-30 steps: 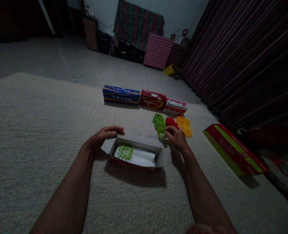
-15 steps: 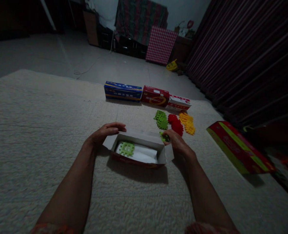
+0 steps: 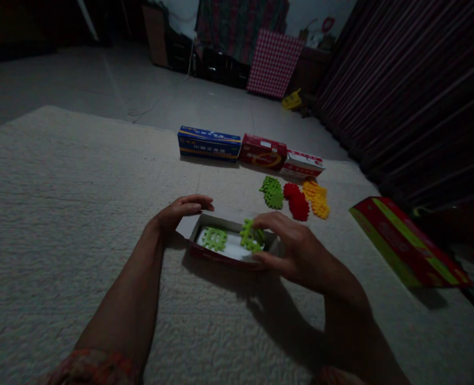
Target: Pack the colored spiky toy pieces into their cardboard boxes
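An open carton [image 3: 224, 262] lies in front of me on the pale quilted cover, its flaps folded out and a white lining inside. On that lining rests a green plastic building piece [image 3: 215, 239] with toothed edges and a window-like grid. My right hand [image 3: 296, 243] pinches another green toothed piece [image 3: 251, 235] between thumb and fingers, above the carton's right half. At the carton's far left corner, my left hand [image 3: 183, 211] holds the side by its flap; part of the grip is hidden.
Beyond the carton lie piles of green [image 3: 272, 192], red [image 3: 296, 201] and yellow [image 3: 317, 199] toothed pieces. Behind them stand a blue box [image 3: 209, 144], a red box [image 3: 263, 152] and a white-and-red box [image 3: 303, 164]. A larger red-and-green box [image 3: 409, 240] is at right.
My right hand has moved from beyond the carton's right end to over its opening, bringing a green piece with it. My left hand stays at the left corner. The view has shifted slightly.
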Motion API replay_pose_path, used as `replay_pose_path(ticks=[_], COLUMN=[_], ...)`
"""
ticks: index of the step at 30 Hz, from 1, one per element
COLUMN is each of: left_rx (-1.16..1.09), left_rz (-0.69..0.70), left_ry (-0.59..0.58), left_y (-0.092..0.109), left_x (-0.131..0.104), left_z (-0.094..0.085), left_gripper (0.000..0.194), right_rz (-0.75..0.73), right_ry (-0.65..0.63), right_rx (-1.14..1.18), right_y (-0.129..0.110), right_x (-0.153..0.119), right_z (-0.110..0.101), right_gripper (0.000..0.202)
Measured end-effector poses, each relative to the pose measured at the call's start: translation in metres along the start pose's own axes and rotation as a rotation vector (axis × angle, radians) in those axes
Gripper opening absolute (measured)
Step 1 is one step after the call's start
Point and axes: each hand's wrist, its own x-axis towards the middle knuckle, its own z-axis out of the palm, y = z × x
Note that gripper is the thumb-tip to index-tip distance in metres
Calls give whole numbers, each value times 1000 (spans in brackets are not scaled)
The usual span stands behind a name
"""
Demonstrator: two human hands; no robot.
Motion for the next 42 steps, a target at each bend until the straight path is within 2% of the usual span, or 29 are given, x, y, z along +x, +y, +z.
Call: replay_pose_path(ticks=[3, 7, 20, 31, 37, 42], left_rx=[-21, -12, -44, -51, -43, -84], left_rz=[-20, -15, -15, -26, -11, -10], left_ry=[-11, 4, -22, -37, -38, -46], left_y=[1, 2, 1, 2, 2, 3], left_x=[0, -1, -1, -1, -1, -2], left_z=[1, 3, 4, 3, 2, 4], left_gripper=[34, 34, 36, 34, 34, 36], right_rz=[40, 73, 129, 130, 39, 70], right_ry=[-131, -184, -259, -225, -308, -367], right_rx=[-50, -61, -80, -62, -32, -127], right_y=[-5, 3, -4, -9, -9, -12], right_x=[3, 2, 8, 6, 11, 25], right_z=[15, 21, 22, 22, 25, 25], right_gripper=[29, 30, 31, 23, 11, 10])
